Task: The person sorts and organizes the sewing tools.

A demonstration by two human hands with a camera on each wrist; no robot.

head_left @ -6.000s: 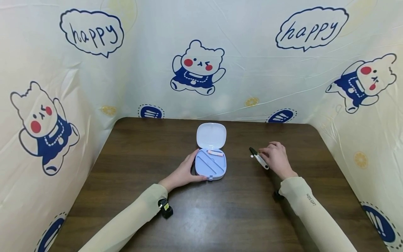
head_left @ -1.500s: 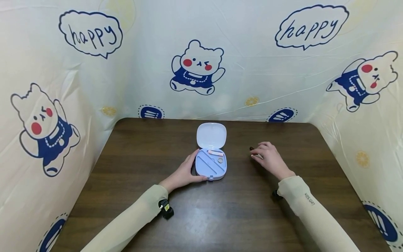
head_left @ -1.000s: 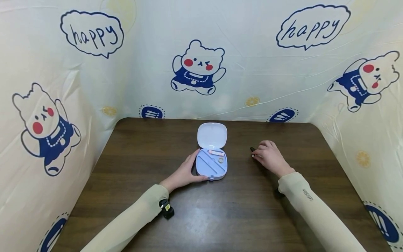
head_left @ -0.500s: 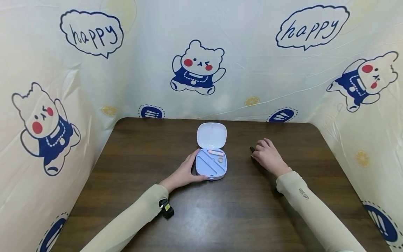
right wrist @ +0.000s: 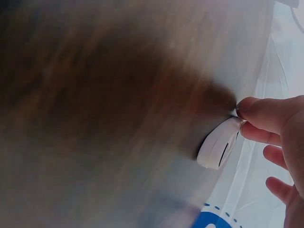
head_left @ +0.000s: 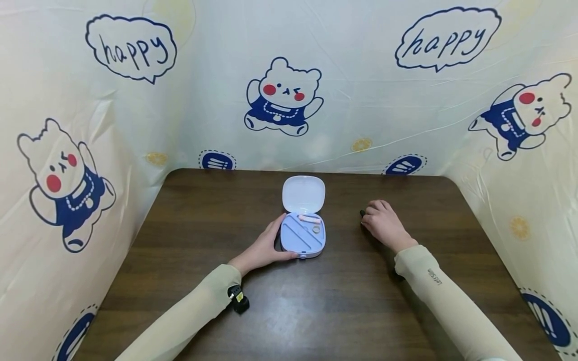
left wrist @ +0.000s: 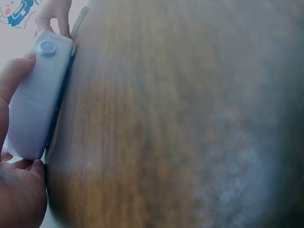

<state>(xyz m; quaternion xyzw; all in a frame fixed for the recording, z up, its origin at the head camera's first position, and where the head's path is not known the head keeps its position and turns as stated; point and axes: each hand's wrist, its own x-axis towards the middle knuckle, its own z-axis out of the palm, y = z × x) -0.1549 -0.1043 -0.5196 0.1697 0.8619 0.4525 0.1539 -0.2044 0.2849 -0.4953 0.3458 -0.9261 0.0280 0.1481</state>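
Note:
My left hand (head_left: 262, 251) holds a light blue pill box (head_left: 299, 241) by its left side, thumb at the front near the round button (left wrist: 47, 48). Its lid (head_left: 303, 194) stands raised. Behind the diagonal dividers lie a slim pink piece (head_left: 309, 219) and a small ring-like piece (head_left: 316, 229). My right hand (head_left: 385, 225) is low over the table, right of the box, thumb and index fingertips close together. At those fingertips lies a slim tool with a white slotted end (right wrist: 219, 145) and a dark end (head_left: 362, 213). Whether the fingertips pinch something small is unclear.
The brown wooden table (head_left: 203, 210) extends around the box and both hands. A pale printed curtain (head_left: 352, 100) hangs behind and along both sides. A black wrist device (head_left: 239, 301) sits at the left cuff.
Since six seconds ago, the ring-like piece has appeared in the box, and my right hand has moved left over the tool, covering most of it. Lately the right fingers shift only slightly; the left hand stays put.

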